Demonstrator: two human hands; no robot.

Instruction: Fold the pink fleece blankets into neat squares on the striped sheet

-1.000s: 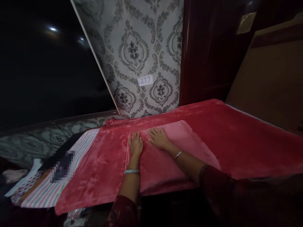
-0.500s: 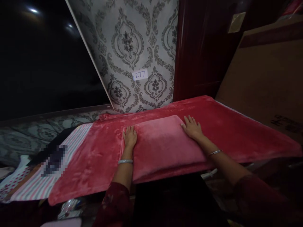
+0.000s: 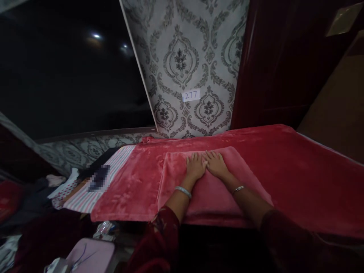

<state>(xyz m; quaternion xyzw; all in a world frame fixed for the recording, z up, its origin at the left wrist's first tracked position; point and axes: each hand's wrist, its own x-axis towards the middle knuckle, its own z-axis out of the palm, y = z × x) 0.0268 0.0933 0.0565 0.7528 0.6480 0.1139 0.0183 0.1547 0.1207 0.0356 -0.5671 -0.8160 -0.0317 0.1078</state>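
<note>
A folded pink plush blanket (image 3: 227, 201) lies flat on a larger red plush cover (image 3: 284, 170) spread over the table. My left hand (image 3: 196, 167) rests palm down on the folded blanket, its fingers stretched toward the far edge. Beside it, my right hand (image 3: 216, 163) also lies flat on the blanket, fingers spread. Thumbs of both hands meet or nearly meet near the blanket's middle. Neither hand grasps anything.
Left of the red cover is a striped cloth (image 3: 82, 203) with a blurred dark object (image 3: 99, 178) on it. A large dark screen (image 3: 79, 76) stands behind, against patterned wallpaper (image 3: 182, 57). A pink stool-like top (image 3: 91, 256) and clothes sit lower left.
My hands have slid inward across the folded blanket, from its left and right sides to its middle. The view has turned left.
</note>
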